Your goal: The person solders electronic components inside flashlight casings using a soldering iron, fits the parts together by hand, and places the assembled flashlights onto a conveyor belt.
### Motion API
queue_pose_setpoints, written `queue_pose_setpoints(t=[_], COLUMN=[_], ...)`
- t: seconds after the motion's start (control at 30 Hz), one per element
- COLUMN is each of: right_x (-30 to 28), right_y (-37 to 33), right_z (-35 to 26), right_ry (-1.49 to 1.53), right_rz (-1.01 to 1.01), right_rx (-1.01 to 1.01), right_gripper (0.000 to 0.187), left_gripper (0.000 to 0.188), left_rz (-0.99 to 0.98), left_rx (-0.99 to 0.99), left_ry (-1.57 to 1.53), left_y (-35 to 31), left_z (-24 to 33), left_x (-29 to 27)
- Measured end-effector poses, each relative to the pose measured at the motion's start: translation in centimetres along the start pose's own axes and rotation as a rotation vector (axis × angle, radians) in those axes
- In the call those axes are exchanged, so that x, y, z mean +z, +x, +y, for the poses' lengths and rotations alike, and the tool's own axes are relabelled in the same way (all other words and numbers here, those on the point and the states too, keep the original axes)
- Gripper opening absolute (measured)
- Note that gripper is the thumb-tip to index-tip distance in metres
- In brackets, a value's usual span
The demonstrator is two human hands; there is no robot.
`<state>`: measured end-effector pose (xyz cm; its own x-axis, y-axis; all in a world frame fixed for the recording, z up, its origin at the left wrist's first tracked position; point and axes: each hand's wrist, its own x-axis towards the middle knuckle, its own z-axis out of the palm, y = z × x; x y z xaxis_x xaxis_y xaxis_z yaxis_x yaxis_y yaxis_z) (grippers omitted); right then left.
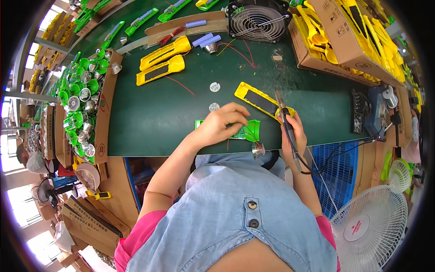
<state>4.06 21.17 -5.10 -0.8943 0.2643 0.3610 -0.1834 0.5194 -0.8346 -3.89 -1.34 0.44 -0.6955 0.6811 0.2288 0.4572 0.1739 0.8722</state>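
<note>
My left hand point(222, 123) is over a green plastic flashlight housing point(254, 130) at the table's near edge. Its fingers are bent and pinched together near thin wires; what lies between the fingertips is hidden. A silver reflector cup point(258, 149) hangs by wires at the housing's right end. My right hand point(294, 133) grips a soldering iron point(284, 111), its tip pointing up and away from me. Just beyond, partly behind the iron, a yellow housing point(256, 99) with a dark strip lies slantwise. Two small round discs, one white disc point(215, 86) and another disc point(214, 107), lie left of it.
A carton point(102, 106) of green housings and reflectors stands left. Two yellow housings point(159, 72), blue cylindrical cells point(206, 41) and a black fan point(259, 20) are farther back. Cartons point(335, 68) of yellow parts stand right, near a solder spool point(389, 94). The iron's cable point(333, 158) loops right.
</note>
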Motion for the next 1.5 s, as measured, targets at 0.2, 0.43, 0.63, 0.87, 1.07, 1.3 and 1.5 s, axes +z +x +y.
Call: queue_pose_setpoints(t=[0.2,0.43,0.63,0.87,1.07,1.3,1.5], right_x=[-0.8,-1.1,1.6,2.0,2.0,2.0,2.0], right_y=[1.3,1.7,0.2,2.0,2.1,2.3,2.6], right_z=[-1.6,-3.2,-3.6,-3.6,-3.7,-3.6,-4.0], right_ry=[0.045,-0.073,0.523,0.705,0.673,0.676,0.641], right_rz=[-0.278,-0.252,0.002,-0.122,-0.147,-0.194,-0.220], right_rx=[-0.255,-0.419,0.126,0.568,0.590,0.602,0.614], right_gripper=[0.029,0.021,0.016,0.014,0.013,0.013,0.013], left_gripper=[0.011,0.012,0.004,0.006,0.003,0.003,0.004], left_rz=[0.518,0.436,0.096,-0.044,-0.031,-0.033,-0.067], left_rx=[-0.311,-0.151,-0.102,-0.181,-0.140,-0.123,-0.142], left_ry=[-0.678,0.554,0.590,0.688,0.755,0.632,0.752], left_y=[-1.3,-1.8,-0.5,-0.4,-0.4,-0.4,-0.3], left_z=[0.3,1.0,0.0,-0.1,-0.2,-0.8,-0.6], left_x=[0.0,-1.6,-2.7,-2.2,-2.1,-2.5,-2.0])
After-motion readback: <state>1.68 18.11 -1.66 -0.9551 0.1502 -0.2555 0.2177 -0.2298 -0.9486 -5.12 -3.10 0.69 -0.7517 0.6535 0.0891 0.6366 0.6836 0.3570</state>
